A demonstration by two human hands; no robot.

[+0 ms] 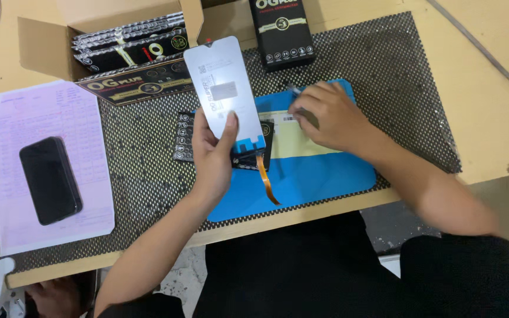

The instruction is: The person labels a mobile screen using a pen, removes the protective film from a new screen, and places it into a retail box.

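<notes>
Left hand [213,154] grips a phone screen panel [224,89] upright over the blue mat [301,179], thumb on its face, orange flex cable [264,178] hanging below. Right hand [327,115] presses down on a pale envelope [298,141] on the mat, fingers curled; can't tell if it holds anything. Far left: cardboard box [39,41] of black packages. Far: black package [281,32]. Left: black phone [50,179] on pink paper [45,118].
</notes>
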